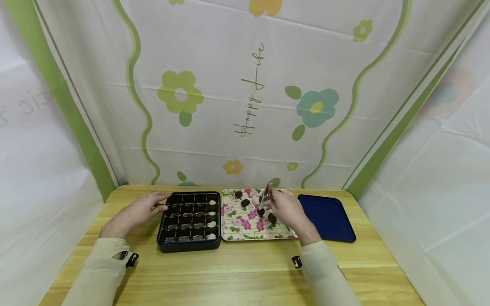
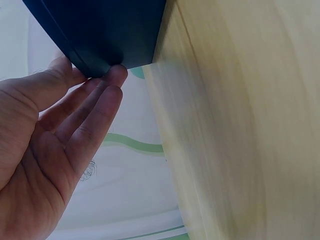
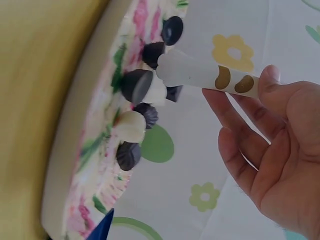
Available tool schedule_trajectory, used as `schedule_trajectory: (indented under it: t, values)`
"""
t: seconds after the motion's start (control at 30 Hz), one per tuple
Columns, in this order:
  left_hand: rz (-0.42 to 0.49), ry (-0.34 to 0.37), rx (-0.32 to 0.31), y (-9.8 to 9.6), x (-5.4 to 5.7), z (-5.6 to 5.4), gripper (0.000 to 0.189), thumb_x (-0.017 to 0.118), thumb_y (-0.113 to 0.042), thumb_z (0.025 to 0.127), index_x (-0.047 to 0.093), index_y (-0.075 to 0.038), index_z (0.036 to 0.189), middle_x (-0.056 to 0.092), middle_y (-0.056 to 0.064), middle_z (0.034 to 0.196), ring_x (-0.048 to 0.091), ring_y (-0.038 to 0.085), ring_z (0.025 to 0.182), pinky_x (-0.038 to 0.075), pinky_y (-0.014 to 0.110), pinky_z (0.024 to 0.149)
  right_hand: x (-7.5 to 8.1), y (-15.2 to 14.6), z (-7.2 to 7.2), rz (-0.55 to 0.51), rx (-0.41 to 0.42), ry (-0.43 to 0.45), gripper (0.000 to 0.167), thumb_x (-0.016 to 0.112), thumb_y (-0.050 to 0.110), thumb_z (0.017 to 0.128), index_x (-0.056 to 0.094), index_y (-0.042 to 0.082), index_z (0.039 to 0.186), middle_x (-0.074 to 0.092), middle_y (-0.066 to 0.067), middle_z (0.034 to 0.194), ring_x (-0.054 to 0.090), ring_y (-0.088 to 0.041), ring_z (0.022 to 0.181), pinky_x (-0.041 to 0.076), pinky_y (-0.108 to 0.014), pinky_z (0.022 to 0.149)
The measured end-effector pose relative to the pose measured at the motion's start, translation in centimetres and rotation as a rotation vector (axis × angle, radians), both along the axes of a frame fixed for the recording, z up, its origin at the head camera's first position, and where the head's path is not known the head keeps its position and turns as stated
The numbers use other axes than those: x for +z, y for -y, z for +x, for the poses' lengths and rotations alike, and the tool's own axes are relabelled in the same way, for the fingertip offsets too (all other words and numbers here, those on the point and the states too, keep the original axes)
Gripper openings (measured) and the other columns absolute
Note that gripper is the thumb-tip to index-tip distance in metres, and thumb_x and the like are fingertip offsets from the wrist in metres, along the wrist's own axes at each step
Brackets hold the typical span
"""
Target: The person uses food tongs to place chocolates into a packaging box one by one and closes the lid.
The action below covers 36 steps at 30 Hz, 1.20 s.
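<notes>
My left hand [image 1: 138, 212] is at the far left corner of a dark compartment box [image 1: 189, 246]. In the left wrist view, its thumb and fairly straight fingertips touch the corner of the box [image 2: 112, 32]. White pieces [image 1: 212, 224] fill the right column of the box; the other compartments look dark. My right hand [image 1: 287, 208] pinches small tongs [image 3: 192, 72] between thumb and fingers. The tongs are pale with brown bean shapes and a scalloped tip. That tip overlaps a cluster of dark chocolates [image 3: 128, 156] and white chocolates [image 3: 131, 126] on a floral tray [image 1: 235, 233].
A flat blue lid [image 1: 327, 219] lies on the wooden table [image 1: 245, 272], right of the tray and partly behind my right wrist. The box stands close against the tray's left edge. A printed curtain [image 1: 214, 140] rises behind the table, with more fabric at both sides.
</notes>
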<state>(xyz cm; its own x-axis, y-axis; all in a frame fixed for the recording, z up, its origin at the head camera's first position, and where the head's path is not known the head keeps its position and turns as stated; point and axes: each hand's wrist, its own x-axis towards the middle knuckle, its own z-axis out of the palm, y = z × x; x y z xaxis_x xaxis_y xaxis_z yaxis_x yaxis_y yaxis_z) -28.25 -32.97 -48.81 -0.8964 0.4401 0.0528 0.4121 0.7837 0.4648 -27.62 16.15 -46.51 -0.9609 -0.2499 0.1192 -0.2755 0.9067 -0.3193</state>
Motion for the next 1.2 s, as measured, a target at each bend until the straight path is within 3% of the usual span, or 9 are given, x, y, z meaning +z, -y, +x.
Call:
schedule_trajectory:
  t: [0.27, 0.4, 0.53, 0.6, 0.7, 0.8, 0.87, 1.0, 1.2]
  values:
    - [0.002, 0.000, 0.002, -0.1, -0.1, 0.0, 0.054, 0.072, -0.011, 0.117, 0.059, 0.012, 0.164, 0.057, 0.044, 0.166, 0.085, 0.046, 0.123, 0.072, 0.061, 0.106, -1.8, 0.3, -0.4, 0.003, 0.009, -0.096, 0.021, 0.076, 0.026, 0.115, 0.079, 0.010, 0.128, 0.086, -0.011, 0.107, 0.083, -0.027, 0.087, 0.069, -0.043, 0.071]
    - [0.004, -0.002, -0.001, 0.0, -0.1, 0.0, 0.054, 0.072, -0.011, 0.117, 0.059, 0.012, 0.163, 0.057, 0.044, 0.166, 0.085, 0.046, 0.123, 0.072, 0.061, 0.105, -2.2, 0.4, -0.5, -0.046, -0.011, -0.109, 0.019, 0.076, 0.025, 0.116, 0.078, 0.009, 0.125, 0.085, -0.011, 0.102, 0.080, -0.023, 0.079, 0.066, -0.039, 0.066]
    - [0.005, -0.003, -0.001, 0.0, -0.2, 0.0, 0.054, 0.072, -0.011, 0.117, 0.059, 0.012, 0.163, 0.057, 0.044, 0.166, 0.085, 0.046, 0.123, 0.072, 0.061, 0.105, -2.1, 0.6, -0.6, -0.217, -0.063, 0.003, 0.020, 0.073, 0.025, 0.119, 0.075, 0.006, 0.123, 0.082, -0.010, 0.097, 0.071, -0.018, 0.069, 0.050, -0.028, 0.057]
    - [0.003, -0.006, -0.001, 0.0, -0.2, 0.0, 0.054, 0.072, -0.011, 0.117, 0.059, 0.012, 0.163, 0.057, 0.044, 0.166, 0.085, 0.046, 0.123, 0.072, 0.061, 0.106, -2.0, 0.8, -0.7, -0.335, -0.102, 0.099, 0.025, 0.071, 0.026, 0.121, 0.074, 0.002, 0.129, 0.083, -0.011, 0.096, 0.075, -0.022, 0.071, 0.047, -0.027, 0.054]
    - [0.001, -0.008, -0.003, 0.0, -0.2, 0.0, 0.053, 0.072, -0.011, 0.117, 0.059, 0.012, 0.163, 0.057, 0.044, 0.166, 0.085, 0.046, 0.123, 0.071, 0.062, 0.107, -2.0, 1.0, -0.7, -0.484, -0.157, 0.221, 0.030, 0.067, 0.026, 0.122, 0.073, -0.002, 0.130, 0.084, -0.015, 0.097, 0.085, -0.033, 0.080, 0.061, -0.035, 0.056]
    - [0.001, -0.008, -0.002, 0.0, -0.2, 0.0, 0.054, 0.072, -0.011, 0.117, 0.059, 0.012, 0.163, 0.057, 0.044, 0.166, 0.085, 0.047, 0.123, 0.071, 0.063, 0.107, -2.2, 1.1, -0.7, -0.561, -0.200, 0.277, 0.032, 0.066, 0.028, 0.123, 0.074, -0.002, 0.126, 0.086, -0.020, 0.097, 0.088, -0.040, 0.089, 0.073, -0.047, 0.069]
    - [0.002, -0.005, -0.001, 0.0, -0.2, 0.0, 0.054, 0.072, -0.012, 0.117, 0.059, 0.012, 0.164, 0.057, 0.044, 0.166, 0.085, 0.047, 0.123, 0.071, 0.063, 0.107, -2.3, 1.2, -0.8, -0.575, -0.227, 0.279, 0.034, 0.066, 0.031, 0.123, 0.074, -0.002, 0.126, 0.087, -0.022, 0.097, 0.089, -0.041, 0.091, 0.075, -0.052, 0.075]
    - [0.001, -0.003, 0.003, 0.0, -0.2, 0.1, 0.055, 0.072, -0.012, 0.117, 0.058, 0.011, 0.164, 0.057, 0.044, 0.167, 0.084, 0.047, 0.124, 0.071, 0.063, 0.108, -2.3, 1.2, -0.9, -0.570, -0.232, 0.249, 0.035, 0.064, 0.033, 0.124, 0.070, 0.000, 0.133, 0.087, -0.022, 0.107, 0.088, -0.040, 0.093, 0.074, -0.050, 0.075]
    - [0.006, -0.004, 0.001, 0.0, -0.1, 0.1, 0.054, 0.072, -0.011, 0.116, 0.059, 0.012, 0.164, 0.057, 0.044, 0.166, 0.085, 0.046, 0.122, 0.071, 0.062, 0.107, -2.3, 1.1, -0.6, -0.426, -0.037, 0.191, 0.026, 0.066, 0.025, 0.123, 0.071, 0.008, 0.142, 0.086, -0.014, 0.118, 0.086, -0.029, 0.095, 0.067, -0.038, 0.070]
